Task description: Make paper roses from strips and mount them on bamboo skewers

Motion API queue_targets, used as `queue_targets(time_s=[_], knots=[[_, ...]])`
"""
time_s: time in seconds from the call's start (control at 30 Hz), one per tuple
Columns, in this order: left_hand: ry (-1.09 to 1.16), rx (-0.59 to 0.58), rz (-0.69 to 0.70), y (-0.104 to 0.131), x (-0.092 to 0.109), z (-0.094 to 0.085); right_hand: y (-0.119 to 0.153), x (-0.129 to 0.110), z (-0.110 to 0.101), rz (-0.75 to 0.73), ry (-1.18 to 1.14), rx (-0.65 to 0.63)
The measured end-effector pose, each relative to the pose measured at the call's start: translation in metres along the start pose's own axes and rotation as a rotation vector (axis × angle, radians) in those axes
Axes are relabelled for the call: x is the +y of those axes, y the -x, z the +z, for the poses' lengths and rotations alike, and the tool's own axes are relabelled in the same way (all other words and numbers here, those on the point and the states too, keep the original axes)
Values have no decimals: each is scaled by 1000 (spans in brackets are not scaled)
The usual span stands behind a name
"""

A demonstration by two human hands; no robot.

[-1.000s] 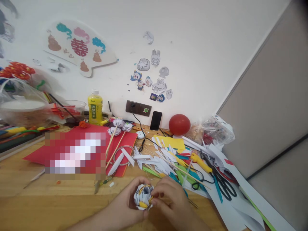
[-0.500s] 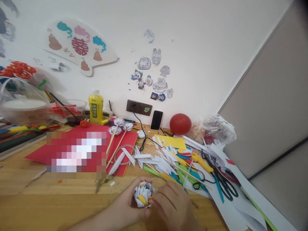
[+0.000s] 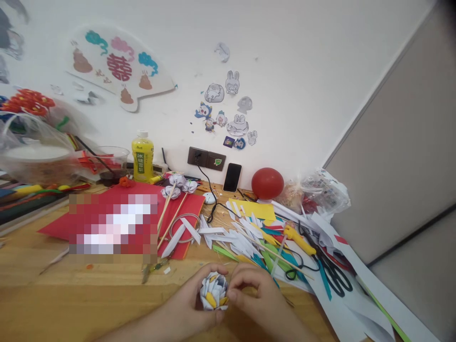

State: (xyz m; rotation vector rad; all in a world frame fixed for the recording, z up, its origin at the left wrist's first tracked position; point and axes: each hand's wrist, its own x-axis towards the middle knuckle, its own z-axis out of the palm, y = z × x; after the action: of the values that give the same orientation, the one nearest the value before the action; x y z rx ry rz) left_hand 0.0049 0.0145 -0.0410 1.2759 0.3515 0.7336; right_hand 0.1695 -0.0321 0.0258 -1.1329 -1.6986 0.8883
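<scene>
A round paper flower (image 3: 213, 290) of folded white petals, with a few yellow ones, sits in my left hand (image 3: 194, 299). The fingers and thumb of that hand curl around its left side and underneath. Close against the flower's right edge is my right hand (image 3: 254, 297), its thumb and index finger pinched together. Whatever is between those fingertips, if anything, is hidden. Both hands are above the wooden table (image 3: 117, 294) near its front.
Beyond my hands lie folded paper strips (image 3: 235, 237), a yellow-handled glue gun (image 3: 299, 240) and black scissors (image 3: 335, 275). Paper flowers on sticks (image 3: 171, 190) rest on red paper (image 3: 138, 187). A yellow drink bottle (image 3: 142, 156), phone (image 3: 232, 177) and red balloon (image 3: 267, 183) stand along the wall.
My right hand has turned and drawn slightly back, so its bent fingers and thumb show more. More of the flower's right side and a second yellow petal are visible. My left hand keeps its hold.
</scene>
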Motion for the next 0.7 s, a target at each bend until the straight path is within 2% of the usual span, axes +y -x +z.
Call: queue_targets(time_s=[0.13, 0.3, 0.43, 0.57, 0.7], knots=[[14, -11, 3, -1, -1, -1, 0, 1, -2, -14, 62, -12], [41, -14, -21, 0, -1, -1, 2, 1, -4, -173, 262, -58], [44, -39, -39, 0, 5, 0, 3, -2, -6, -206, 342, -87], [43, -13, -75, -2, 14, 3, 2, -4, -11, -240, 332, -151], [72, -11, -140, -2, 18, 5, 1, -2, -10, -373, 475, -133]])
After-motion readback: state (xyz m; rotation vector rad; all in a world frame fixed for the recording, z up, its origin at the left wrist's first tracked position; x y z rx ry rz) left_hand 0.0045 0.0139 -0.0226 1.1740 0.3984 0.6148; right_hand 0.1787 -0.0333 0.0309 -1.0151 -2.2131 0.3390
